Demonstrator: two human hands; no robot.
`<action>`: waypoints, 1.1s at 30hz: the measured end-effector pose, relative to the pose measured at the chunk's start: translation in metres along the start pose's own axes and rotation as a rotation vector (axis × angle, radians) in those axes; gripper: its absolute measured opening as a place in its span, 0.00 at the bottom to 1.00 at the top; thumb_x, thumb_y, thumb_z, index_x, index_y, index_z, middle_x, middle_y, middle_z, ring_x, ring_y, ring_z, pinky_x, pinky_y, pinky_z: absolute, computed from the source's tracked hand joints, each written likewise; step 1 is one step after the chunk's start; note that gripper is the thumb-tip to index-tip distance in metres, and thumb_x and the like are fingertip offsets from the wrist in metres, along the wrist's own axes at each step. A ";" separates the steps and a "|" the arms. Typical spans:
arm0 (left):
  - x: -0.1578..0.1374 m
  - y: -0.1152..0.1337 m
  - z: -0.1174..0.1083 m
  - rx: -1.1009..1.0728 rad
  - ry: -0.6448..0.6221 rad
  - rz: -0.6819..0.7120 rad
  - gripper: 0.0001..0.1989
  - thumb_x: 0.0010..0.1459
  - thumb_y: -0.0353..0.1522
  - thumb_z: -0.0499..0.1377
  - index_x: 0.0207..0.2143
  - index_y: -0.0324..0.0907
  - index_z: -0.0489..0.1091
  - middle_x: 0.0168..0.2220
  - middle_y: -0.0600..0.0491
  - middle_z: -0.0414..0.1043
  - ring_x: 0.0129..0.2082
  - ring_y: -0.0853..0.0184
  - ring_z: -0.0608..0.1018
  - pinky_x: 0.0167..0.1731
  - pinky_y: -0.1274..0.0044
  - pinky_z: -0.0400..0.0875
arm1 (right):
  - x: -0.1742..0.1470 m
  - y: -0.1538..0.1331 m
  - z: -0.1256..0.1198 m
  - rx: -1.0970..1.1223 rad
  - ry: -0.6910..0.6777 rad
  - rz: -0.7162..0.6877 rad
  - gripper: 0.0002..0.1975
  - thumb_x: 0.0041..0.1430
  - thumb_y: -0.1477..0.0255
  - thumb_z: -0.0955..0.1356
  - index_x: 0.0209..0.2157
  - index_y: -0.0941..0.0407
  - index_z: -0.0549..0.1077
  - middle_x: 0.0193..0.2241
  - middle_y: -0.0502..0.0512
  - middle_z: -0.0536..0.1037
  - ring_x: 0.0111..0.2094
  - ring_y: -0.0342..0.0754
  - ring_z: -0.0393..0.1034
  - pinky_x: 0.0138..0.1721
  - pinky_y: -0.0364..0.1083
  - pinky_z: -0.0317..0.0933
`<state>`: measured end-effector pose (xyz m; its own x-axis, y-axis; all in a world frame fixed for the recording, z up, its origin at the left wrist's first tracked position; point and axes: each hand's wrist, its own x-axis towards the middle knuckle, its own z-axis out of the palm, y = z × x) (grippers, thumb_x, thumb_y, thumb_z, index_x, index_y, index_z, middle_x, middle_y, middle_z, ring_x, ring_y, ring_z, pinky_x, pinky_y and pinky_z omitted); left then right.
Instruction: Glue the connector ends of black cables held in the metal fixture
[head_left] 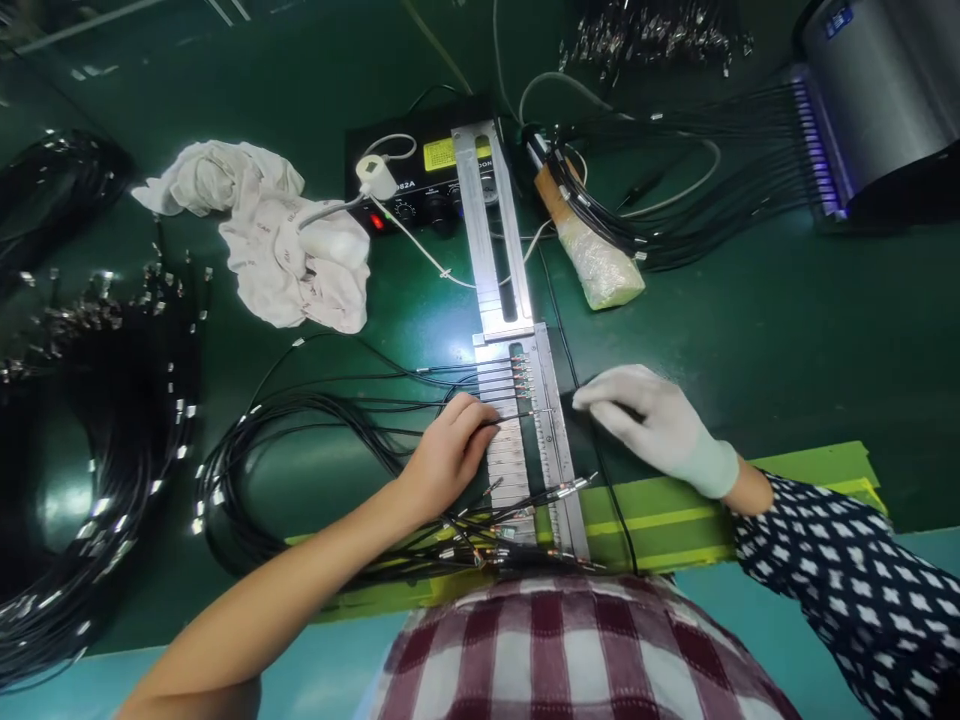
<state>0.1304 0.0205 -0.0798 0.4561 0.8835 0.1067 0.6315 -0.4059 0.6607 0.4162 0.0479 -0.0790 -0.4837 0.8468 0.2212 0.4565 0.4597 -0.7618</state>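
My bare left hand [454, 452] pinches a black cable [514, 416] at the left edge of a slotted metal fixture [508, 458]. Several other cables lie side by side in the upper slots, their stripped coloured wire ends [523, 375] over the fixture's long opening. To the right of the fixture is my right hand [654, 420] in a white glove, thumb and forefinger closed together. Whatever is between those fingertips is too small to make out. A loose bundle of black cables [480, 545] crosses the fixture's near end, close to my body.
Behind the fixture stands a black control box [431, 200] with a red-lit switch. White cloth [300, 245] lies to its left. A wrapped handle [592, 250] is at the right, near a grey machine [892, 110] with cables leading in. Cable piles [112, 400] cover the left.
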 end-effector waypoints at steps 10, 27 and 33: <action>-0.003 -0.020 -0.021 0.098 -0.063 0.142 0.15 0.65 0.23 0.52 0.51 0.40 0.69 0.39 0.50 0.69 0.38 0.70 0.73 0.37 0.80 0.71 | 0.012 0.009 0.002 -0.007 -0.022 0.169 0.09 0.67 0.70 0.65 0.41 0.50 0.78 0.37 0.48 0.82 0.40 0.51 0.75 0.47 0.54 0.62; 0.005 -0.017 -0.020 0.177 -0.048 0.224 0.17 0.65 0.22 0.48 0.53 0.40 0.67 0.42 0.46 0.72 0.41 0.66 0.74 0.40 0.75 0.72 | 0.013 0.011 0.002 -0.004 -0.029 0.166 0.09 0.67 0.69 0.65 0.41 0.50 0.78 0.36 0.49 0.82 0.40 0.52 0.75 0.47 0.54 0.62; 0.003 -0.017 -0.016 0.262 0.000 0.281 0.18 0.65 0.23 0.48 0.55 0.41 0.65 0.43 0.45 0.72 0.39 0.65 0.74 0.38 0.74 0.72 | 0.015 0.010 0.001 -0.016 -0.030 0.146 0.11 0.68 0.68 0.64 0.40 0.51 0.78 0.36 0.50 0.82 0.39 0.52 0.75 0.46 0.54 0.62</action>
<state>0.1110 0.0332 -0.0786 0.6341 0.7294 0.2568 0.6205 -0.6781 0.3938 0.4127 0.0649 -0.0842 -0.4332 0.8967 0.0906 0.5349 0.3367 -0.7749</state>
